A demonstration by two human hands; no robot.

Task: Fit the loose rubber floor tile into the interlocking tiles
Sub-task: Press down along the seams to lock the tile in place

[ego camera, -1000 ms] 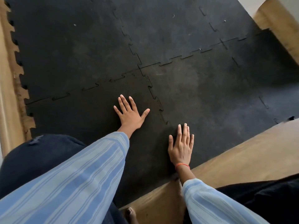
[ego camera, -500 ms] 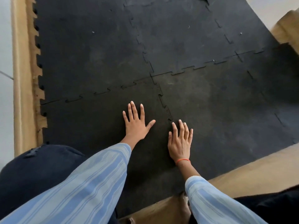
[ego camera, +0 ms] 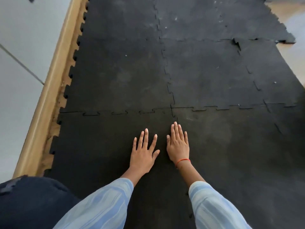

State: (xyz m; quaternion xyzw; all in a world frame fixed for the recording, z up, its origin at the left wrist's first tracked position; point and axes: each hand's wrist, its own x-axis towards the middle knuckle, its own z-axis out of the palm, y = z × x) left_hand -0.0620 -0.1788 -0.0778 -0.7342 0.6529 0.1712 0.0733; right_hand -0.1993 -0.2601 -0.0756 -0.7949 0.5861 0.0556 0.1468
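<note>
1. The loose rubber floor tile [ego camera: 102, 146] lies flat at the near left of the mat, its far edge meeting the interlocking tiles [ego camera: 206, 71] along a toothed seam [ego camera: 125, 111], where thin gaps show around some tabs.
2. Its right edge runs near to far between the two hands; most of that joint is hidden by them, so its fit there cannot be told.
3. The left hand [ego camera: 143, 155] rests palm down on the loose tile, fingers spread and flat, gripping nothing.
4. The right hand [ego camera: 178, 144] lies palm down just beside it, fingers straight and held together, over the joint with the tile to the right; it grips nothing, and a red thread [ego camera: 182, 161] circles its wrist.
5. Both forearms wear light blue striped sleeves [ego camera: 102, 205].
6. Left of the mat, a wooden strip [ego camera: 49, 90] shows beside the notched outer edge, then pale floor [ego camera: 21, 47].
7. At the far right, one tile corner [ego camera: 236, 42] stands lifted at a seam.
</note>
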